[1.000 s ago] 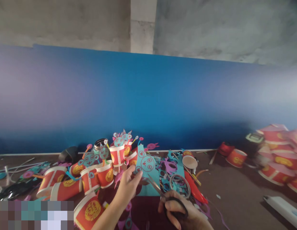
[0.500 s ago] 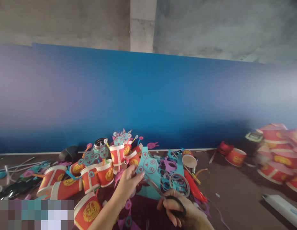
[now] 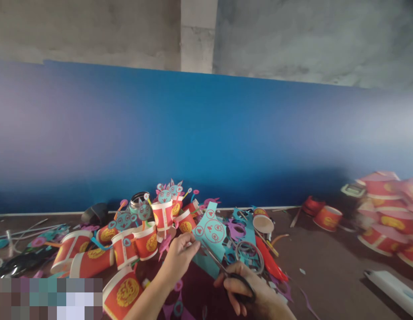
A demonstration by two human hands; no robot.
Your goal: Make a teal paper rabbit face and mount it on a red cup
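My left hand point(image 3: 178, 258) pinches the lower left edge of a teal paper sheet point(image 3: 211, 233) printed with a red round face and small circles. The sheet is held up and tilted to the right. My right hand point(image 3: 251, 295) has its fingers through the black handles of a pair of scissors point(image 3: 226, 270). The scissor blades point up and left, reaching the sheet's lower edge near my left fingers. A roll of clear tape point(image 3: 249, 257) lies just beyond my right hand.
Red paper cups point(image 3: 124, 249) topped with teal paper animal heads crowd the left of the brown tabletop point(image 3: 329, 271). More red cups point(image 3: 386, 218) stack at the right. Paper scraps, a metal jar point(image 3: 138, 202) and a white object point(image 3: 393, 291) lie around. A blue wall stands behind.
The teal sheet has turned clockwise and shifted right in my left hand. My right hand with the scissors has crept slightly left along the sheet's edge.
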